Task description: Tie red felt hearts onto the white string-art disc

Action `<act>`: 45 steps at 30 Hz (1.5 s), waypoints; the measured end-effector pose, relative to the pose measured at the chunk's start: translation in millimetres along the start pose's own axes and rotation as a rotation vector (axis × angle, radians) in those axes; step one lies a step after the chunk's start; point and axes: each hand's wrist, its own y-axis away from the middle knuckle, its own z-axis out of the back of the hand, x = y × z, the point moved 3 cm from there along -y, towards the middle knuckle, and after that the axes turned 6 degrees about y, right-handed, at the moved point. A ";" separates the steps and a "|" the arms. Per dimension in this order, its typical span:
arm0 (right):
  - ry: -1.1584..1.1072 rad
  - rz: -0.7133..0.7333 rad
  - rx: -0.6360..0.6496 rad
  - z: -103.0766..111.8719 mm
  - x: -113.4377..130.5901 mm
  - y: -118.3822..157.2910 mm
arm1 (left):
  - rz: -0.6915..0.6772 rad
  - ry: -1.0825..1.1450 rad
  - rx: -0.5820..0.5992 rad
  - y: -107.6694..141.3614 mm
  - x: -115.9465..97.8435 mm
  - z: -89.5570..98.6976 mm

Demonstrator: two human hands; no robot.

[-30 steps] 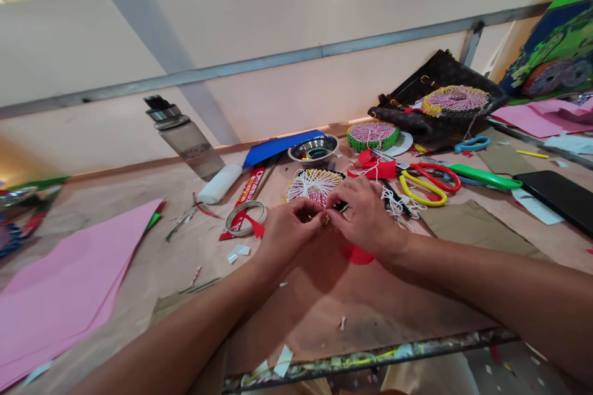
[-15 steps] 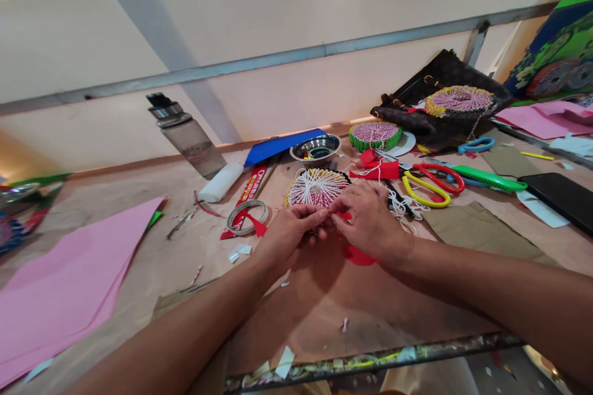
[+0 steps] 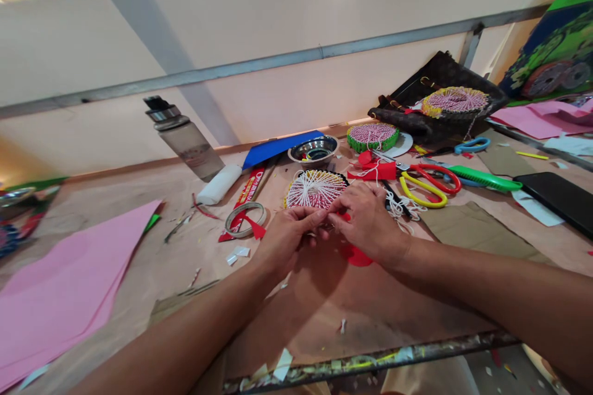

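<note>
Brown sheeting covers the worktop, where a small twisted white scrap lies near the front edge. Farther in, a flat, rounded red piece is partly hidden by the right hand. That hand and the left hand come together at the fingertips, the grip of each closed in a pinch; what lies between is too small to tell. Just beyond the fingers sits a round disc strung with white and red thread, its rim yellow and black. Well to its right lie yellow and red scissor handles. Behind the disc stand a shiny, round metal bowl and, to the right, a green-rimmed disc of pinkish thread; a translucent grey bottle rises at the far left.
</note>
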 end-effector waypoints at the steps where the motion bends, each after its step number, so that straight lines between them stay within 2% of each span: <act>1: 0.001 0.001 -0.001 -0.3 0.1 -0.3 | -0.008 -0.015 0.001 0.4 0.0 -0.7; 7: -0.063 -0.040 -0.012 0.3 -0.9 -2.9 | -0.048 -0.046 0.014 -1.5 2.1 -3.3; 13: -0.452 -0.179 0.081 -7.9 -9.1 -2.1 | -0.057 -0.004 0.039 -5.1 3.0 -2.8; 17: -0.717 -0.332 0.197 -13.3 -12.7 -2.8 | -0.066 0.001 0.052 -6.1 2.5 -2.5; 22: -0.936 -0.478 0.262 -13.3 -11.9 -2.8 | -0.032 0.064 0.064 -8.0 4.8 -1.9; 32: -0.771 -0.433 0.274 -13.3 -13.0 -1.8 | -0.052 0.066 0.021 -11.3 5.7 1.9; 37: -0.674 -0.320 0.165 -7.8 -13.3 -5.3 | -0.115 -0.039 0.036 -7.9 1.9 1.9; 45: -0.649 -0.180 0.178 -13.5 -12.3 1.3 | -0.151 -0.056 0.020 -4.4 -0.2 0.1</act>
